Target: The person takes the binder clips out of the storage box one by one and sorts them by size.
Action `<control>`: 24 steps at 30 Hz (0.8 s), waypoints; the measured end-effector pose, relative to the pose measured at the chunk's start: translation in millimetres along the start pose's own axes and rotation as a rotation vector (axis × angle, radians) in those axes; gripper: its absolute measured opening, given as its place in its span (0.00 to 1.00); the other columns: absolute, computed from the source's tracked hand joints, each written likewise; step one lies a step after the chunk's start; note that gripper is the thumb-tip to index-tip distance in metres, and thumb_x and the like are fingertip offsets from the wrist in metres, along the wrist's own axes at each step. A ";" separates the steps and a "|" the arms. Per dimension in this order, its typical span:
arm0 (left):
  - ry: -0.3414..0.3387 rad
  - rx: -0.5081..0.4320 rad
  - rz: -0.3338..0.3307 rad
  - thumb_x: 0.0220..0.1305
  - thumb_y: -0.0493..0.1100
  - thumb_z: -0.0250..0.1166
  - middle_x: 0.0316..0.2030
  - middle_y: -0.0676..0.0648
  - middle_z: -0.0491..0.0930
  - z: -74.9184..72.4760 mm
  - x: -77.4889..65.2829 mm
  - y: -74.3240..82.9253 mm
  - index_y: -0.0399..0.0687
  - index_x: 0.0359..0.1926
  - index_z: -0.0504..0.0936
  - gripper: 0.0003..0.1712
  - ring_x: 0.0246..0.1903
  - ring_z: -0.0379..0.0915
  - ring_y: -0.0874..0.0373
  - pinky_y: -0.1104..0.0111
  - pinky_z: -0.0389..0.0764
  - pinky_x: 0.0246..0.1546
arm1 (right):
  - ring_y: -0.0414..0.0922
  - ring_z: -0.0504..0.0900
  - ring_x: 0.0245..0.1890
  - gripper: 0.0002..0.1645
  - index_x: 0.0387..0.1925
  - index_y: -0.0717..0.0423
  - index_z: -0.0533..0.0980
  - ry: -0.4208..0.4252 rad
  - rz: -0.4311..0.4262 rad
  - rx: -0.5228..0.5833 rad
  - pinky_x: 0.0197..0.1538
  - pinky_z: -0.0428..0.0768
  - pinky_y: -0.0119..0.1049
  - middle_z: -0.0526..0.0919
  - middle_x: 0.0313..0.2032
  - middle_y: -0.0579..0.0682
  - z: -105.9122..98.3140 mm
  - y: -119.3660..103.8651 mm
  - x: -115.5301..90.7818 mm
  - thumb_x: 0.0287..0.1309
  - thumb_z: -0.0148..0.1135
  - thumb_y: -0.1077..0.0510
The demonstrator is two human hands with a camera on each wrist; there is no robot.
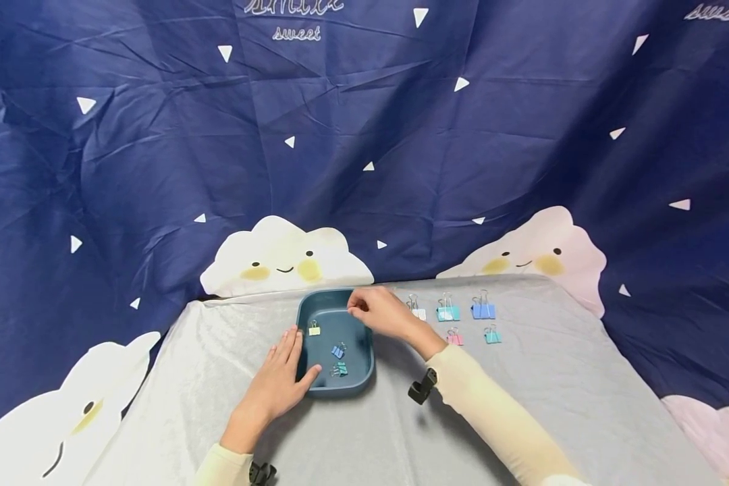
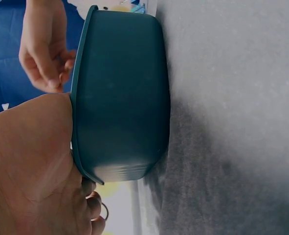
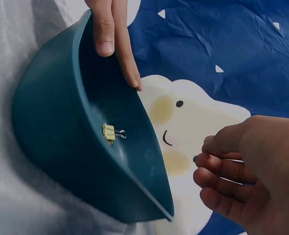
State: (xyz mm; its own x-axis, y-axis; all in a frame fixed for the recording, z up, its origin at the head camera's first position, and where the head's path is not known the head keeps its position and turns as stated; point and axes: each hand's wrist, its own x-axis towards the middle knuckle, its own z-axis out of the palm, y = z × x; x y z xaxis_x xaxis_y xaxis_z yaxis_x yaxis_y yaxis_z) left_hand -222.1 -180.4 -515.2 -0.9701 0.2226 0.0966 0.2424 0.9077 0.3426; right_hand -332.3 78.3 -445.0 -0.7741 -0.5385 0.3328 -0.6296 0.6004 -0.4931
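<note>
A dark teal box stands on the grey cloth. My left hand rests on its left rim, fingers fairly straight and the thumb over the near-left corner. Over the box's far right part hovers my right hand, its fingers curled and the thumb tip against the index finger. Nothing shows between those fingertips. Inside the box lie a yellow binder clip, also seen in the right wrist view, a blue binder clip and a green binder clip.
Right of the box, a back row holds a white binder clip, a larger teal clip and a larger blue clip. In front lie a pink clip and a small teal clip. A dark blue curtain hangs behind.
</note>
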 end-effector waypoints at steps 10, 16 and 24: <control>0.045 -0.017 0.032 0.78 0.61 0.61 0.83 0.32 0.52 -0.2 -0.6 1.6 0.30 0.82 0.56 0.50 0.83 0.49 0.34 0.38 0.57 0.80 | 0.36 0.79 0.31 0.05 0.37 0.49 0.86 -0.095 0.001 0.005 0.40 0.81 0.33 0.86 0.32 0.42 15.0 -15.3 24.7 0.71 0.68 0.57; 0.009 -0.008 0.008 0.79 0.64 0.57 0.85 0.34 0.49 -0.7 -1.5 1.7 0.32 0.83 0.53 0.51 0.84 0.46 0.37 0.40 0.55 0.82 | 0.36 0.81 0.32 0.05 0.40 0.50 0.87 -0.156 -0.009 -0.001 0.41 0.82 0.31 0.88 0.34 0.43 29.4 -17.6 35.9 0.72 0.67 0.57; -0.011 -0.010 -0.009 0.79 0.64 0.56 0.85 0.36 0.47 -2.0 -1.3 1.3 0.33 0.84 0.52 0.51 0.85 0.44 0.39 0.42 0.53 0.83 | 0.36 0.82 0.33 0.05 0.41 0.50 0.85 -0.226 0.013 -0.026 0.41 0.82 0.32 0.88 0.36 0.44 49.2 -17.7 51.6 0.74 0.64 0.58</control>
State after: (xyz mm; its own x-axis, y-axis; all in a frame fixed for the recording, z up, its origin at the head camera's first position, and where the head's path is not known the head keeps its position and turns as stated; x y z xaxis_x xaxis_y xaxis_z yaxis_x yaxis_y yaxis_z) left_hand -220.5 -180.2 -512.9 -0.9723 0.2180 0.0836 0.2335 0.9063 0.3523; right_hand -357.9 10.8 -458.7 -0.7496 -0.6475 0.1369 -0.6235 0.6216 -0.4743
